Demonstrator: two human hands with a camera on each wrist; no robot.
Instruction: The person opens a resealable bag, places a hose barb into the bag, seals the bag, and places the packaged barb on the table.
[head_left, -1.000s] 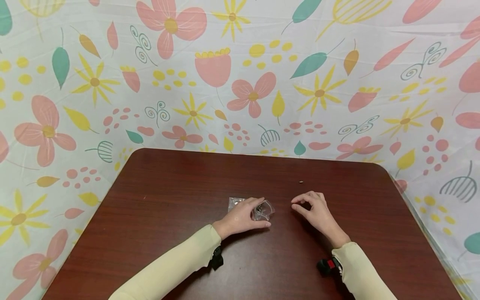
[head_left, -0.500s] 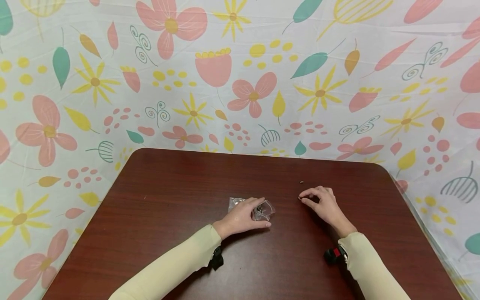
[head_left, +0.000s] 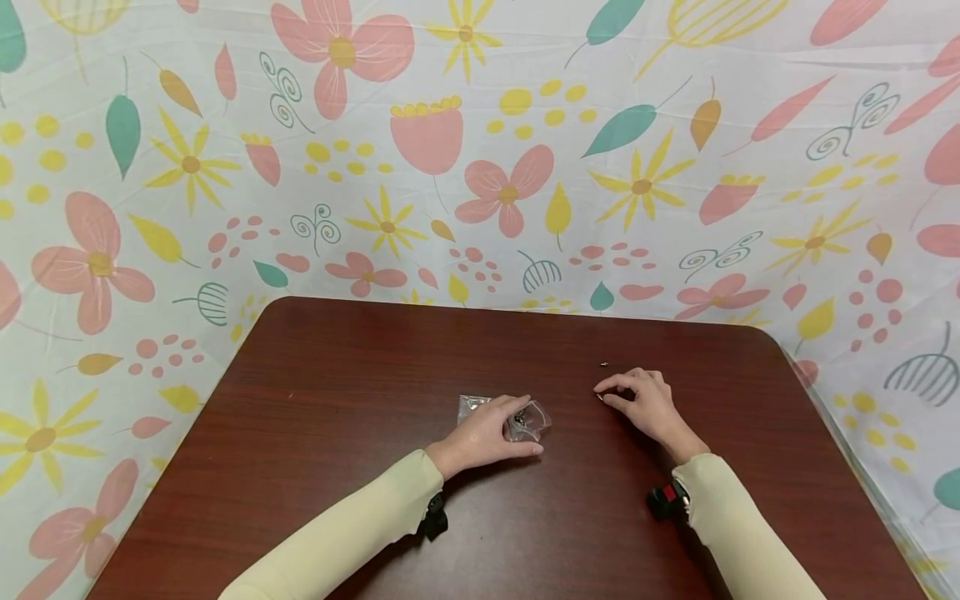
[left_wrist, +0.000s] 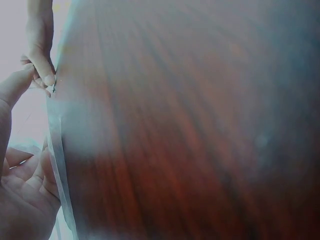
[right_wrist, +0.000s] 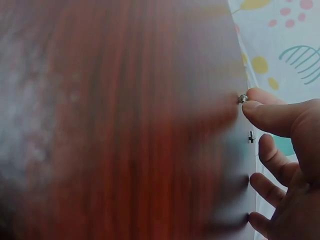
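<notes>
Piece (right_wrist: 243,99) pinched by the right hand (head_left: 649,402) likely wants a light grip, the wide-fingered left hand (head_left: 483,433) best steadying the bag (head_left: 536,420).

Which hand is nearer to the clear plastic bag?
Left: the left hand covers part of the clear plastic bag; the right hand is apart, to its right.

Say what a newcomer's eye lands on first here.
Probably the floral backdrop, behind the dark wood-grain table. Next, the left hand over a clear plastic bag mid-table and, right of it, the right hand pinching a small metal part. A second metal part lies beyond, toward the far edge.
</notes>
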